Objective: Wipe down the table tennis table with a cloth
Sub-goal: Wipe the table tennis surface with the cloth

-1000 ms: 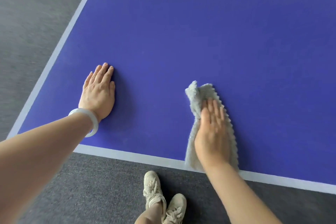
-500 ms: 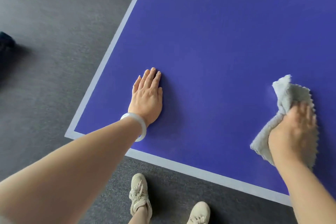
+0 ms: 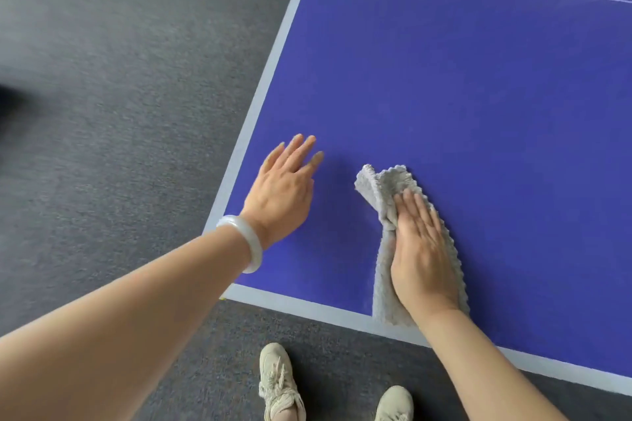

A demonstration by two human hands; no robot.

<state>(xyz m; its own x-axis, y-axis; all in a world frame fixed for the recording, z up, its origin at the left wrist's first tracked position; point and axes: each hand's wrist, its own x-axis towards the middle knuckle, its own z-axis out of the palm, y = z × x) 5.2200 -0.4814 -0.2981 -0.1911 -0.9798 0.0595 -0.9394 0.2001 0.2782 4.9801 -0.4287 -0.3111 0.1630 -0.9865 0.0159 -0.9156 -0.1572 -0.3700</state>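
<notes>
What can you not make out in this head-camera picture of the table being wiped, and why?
Head view:
- cloth: middle hidden under the right hand.
- table: far end and right side cut off by the frame.
- left hand: motion-blurred; contact with the table unclear.
- dark shape at left edge: blurred, cut off.

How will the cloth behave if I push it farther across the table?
Probably floppy: the cloth is bunched and folded ahead of the right hand, so it may crumple rather than slide flat. Its fluffy, scalloped fabric looks light and likely drags a little on the table, not slippery. A flat palm over it should carry it along.
</notes>
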